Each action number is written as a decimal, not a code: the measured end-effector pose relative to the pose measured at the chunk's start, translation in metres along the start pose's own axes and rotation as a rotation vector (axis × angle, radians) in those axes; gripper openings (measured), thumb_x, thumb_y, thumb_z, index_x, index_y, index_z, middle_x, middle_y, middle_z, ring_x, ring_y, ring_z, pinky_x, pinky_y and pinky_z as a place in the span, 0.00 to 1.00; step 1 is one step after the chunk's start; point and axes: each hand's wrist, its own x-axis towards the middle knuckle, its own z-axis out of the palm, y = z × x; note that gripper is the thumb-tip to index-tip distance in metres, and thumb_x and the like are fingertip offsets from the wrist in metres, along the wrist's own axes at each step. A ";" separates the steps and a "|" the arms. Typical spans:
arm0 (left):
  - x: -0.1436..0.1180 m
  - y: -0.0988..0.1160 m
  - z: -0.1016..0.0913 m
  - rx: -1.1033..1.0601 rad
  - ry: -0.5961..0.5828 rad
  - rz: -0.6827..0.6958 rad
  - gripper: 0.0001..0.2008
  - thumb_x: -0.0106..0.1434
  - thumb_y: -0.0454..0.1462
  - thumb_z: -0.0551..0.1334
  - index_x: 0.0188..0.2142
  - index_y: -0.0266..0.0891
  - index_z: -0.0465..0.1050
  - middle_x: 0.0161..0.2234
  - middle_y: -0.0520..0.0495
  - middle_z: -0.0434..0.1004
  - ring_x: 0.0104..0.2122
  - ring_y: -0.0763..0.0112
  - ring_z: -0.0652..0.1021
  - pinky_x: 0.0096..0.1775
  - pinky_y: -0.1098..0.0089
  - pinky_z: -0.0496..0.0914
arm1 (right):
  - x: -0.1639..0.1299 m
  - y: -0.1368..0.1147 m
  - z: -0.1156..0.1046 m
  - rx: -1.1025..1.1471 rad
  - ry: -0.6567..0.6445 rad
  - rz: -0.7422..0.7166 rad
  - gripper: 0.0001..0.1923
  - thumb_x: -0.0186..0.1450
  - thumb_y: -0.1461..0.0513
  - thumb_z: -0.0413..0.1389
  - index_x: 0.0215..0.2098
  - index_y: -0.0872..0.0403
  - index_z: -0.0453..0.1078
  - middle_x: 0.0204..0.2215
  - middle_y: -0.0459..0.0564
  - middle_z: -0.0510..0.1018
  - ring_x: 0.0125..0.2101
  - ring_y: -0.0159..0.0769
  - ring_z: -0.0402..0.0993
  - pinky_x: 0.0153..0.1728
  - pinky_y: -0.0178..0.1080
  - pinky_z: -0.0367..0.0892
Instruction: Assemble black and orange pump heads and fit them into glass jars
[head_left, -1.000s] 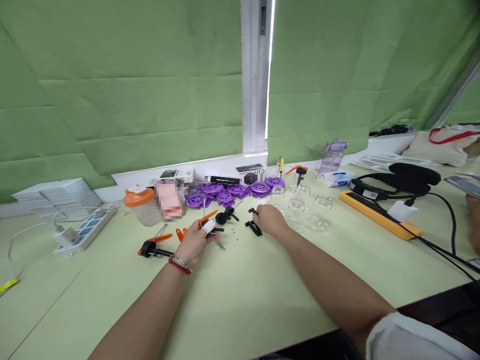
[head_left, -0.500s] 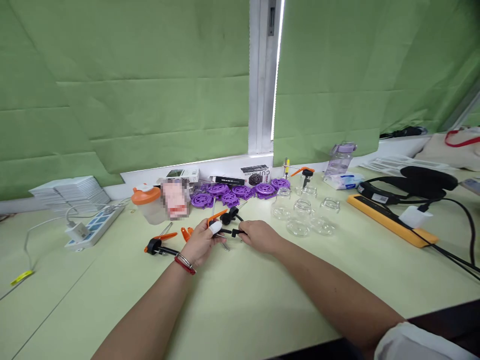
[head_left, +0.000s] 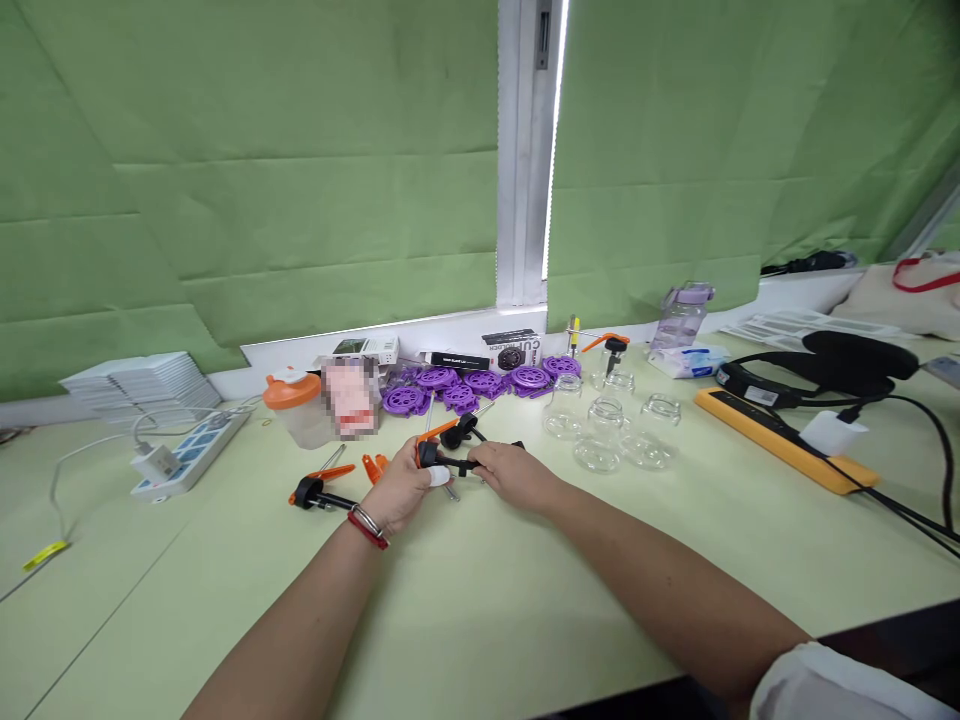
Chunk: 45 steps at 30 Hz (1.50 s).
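Note:
Above the table, my left hand (head_left: 401, 488) is closed round the round cap of a black crank piece (head_left: 429, 455) with an orange arm (head_left: 436, 431). A white covering is on its thumb. My right hand (head_left: 517, 472) pinches the black shaft of the same piece from the right; its fingertips are partly hidden. Just behind the hands lies a similar black part (head_left: 459, 431) with a metal rod. To the left rests another black-and-orange crank piece (head_left: 309, 491), beside loose orange parts (head_left: 373, 468).
Several clear glass jars (head_left: 604, 416) stand to the right. Purple openwork discs (head_left: 481, 384) line the back. An orange-lidded cup (head_left: 292, 393) and a white power strip (head_left: 191, 458) are at left; a yellow power strip (head_left: 787, 443) and black headset (head_left: 855, 368) at right.
The black cap in my left hand has come further into view, and the left thumb has shifted lower. My right hand has moved slightly left along the black shaft.

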 end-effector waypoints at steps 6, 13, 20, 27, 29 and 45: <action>0.003 -0.005 -0.002 0.036 0.006 0.031 0.26 0.41 0.31 0.71 0.40 0.39 0.64 0.34 0.52 0.72 0.34 0.70 0.74 0.42 0.63 0.67 | 0.000 0.000 0.007 0.046 0.009 0.026 0.10 0.68 0.66 0.47 0.44 0.57 0.68 0.40 0.56 0.75 0.40 0.41 0.71 0.38 0.37 0.61; 0.005 -0.008 -0.004 0.122 0.014 0.038 0.25 0.43 0.33 0.70 0.41 0.39 0.64 0.34 0.51 0.72 0.33 0.69 0.72 0.38 0.66 0.67 | -0.003 -0.004 0.009 0.131 0.055 0.063 0.11 0.67 0.66 0.48 0.44 0.56 0.70 0.39 0.54 0.76 0.38 0.38 0.72 0.38 0.36 0.61; 0.007 -0.013 -0.007 0.125 -0.013 0.031 0.24 0.43 0.34 0.70 0.40 0.40 0.64 0.30 0.56 0.66 0.28 0.75 0.69 0.32 0.72 0.66 | -0.002 -0.003 0.016 0.125 0.105 0.021 0.15 0.66 0.68 0.48 0.49 0.58 0.69 0.42 0.57 0.76 0.42 0.40 0.72 0.43 0.39 0.63; 0.005 -0.008 -0.005 0.129 -0.005 0.013 0.23 0.42 0.32 0.69 0.38 0.40 0.63 0.28 0.56 0.65 0.27 0.76 0.67 0.31 0.72 0.64 | -0.002 -0.001 0.018 0.193 0.139 -0.028 0.16 0.65 0.69 0.49 0.50 0.56 0.69 0.41 0.55 0.77 0.41 0.39 0.73 0.43 0.39 0.65; 0.003 -0.005 -0.002 0.134 0.027 0.000 0.23 0.42 0.32 0.68 0.38 0.40 0.64 0.28 0.56 0.65 0.28 0.75 0.68 0.31 0.71 0.65 | -0.003 -0.001 0.017 0.207 0.135 -0.034 0.16 0.65 0.69 0.48 0.49 0.56 0.69 0.40 0.54 0.77 0.40 0.39 0.73 0.42 0.39 0.65; 0.002 -0.002 0.001 0.018 0.013 -0.072 0.22 0.40 0.30 0.69 0.35 0.40 0.63 0.26 0.58 0.66 0.26 0.77 0.68 0.31 0.72 0.62 | -0.005 -0.009 0.011 0.229 0.118 0.038 0.17 0.65 0.68 0.48 0.50 0.53 0.70 0.42 0.54 0.77 0.42 0.39 0.72 0.44 0.39 0.64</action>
